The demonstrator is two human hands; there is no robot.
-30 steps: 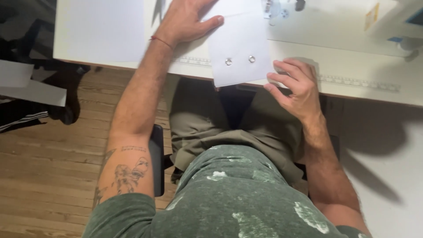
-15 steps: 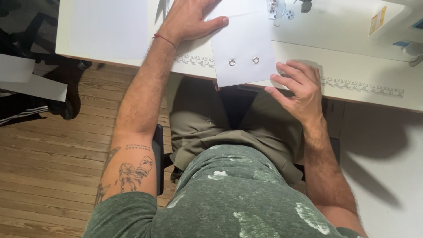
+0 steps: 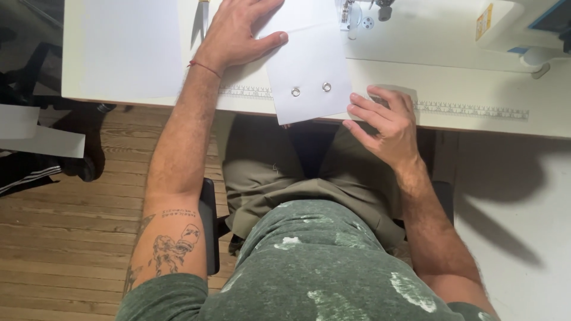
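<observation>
White fabric piece (image 3: pixel 306 71), two metal eyelets (image 3: pixel 310 89); left hand (image 3: pixel 238 32) flat on it; right hand (image 3: pixel 383 122) loosely open.

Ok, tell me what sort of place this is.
Probably a home sewing workstation. A white sewing machine stands on a white table with a measuring scale along its edge, scissors lie nearby, and the left hand presses a white sheet with two metal eyelets. The floor is wood.

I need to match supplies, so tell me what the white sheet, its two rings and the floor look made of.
Sheet: thin white fabric or stiff paper, matte; it lies flat with crisp edges, so I cannot tell which. Rings: likely metal eyelets, silvery and shiny. Floor: wood planks, brown with visible grain and seams, low sheen. The left hand presses the sheet; the right hand rests at its edge.
</observation>
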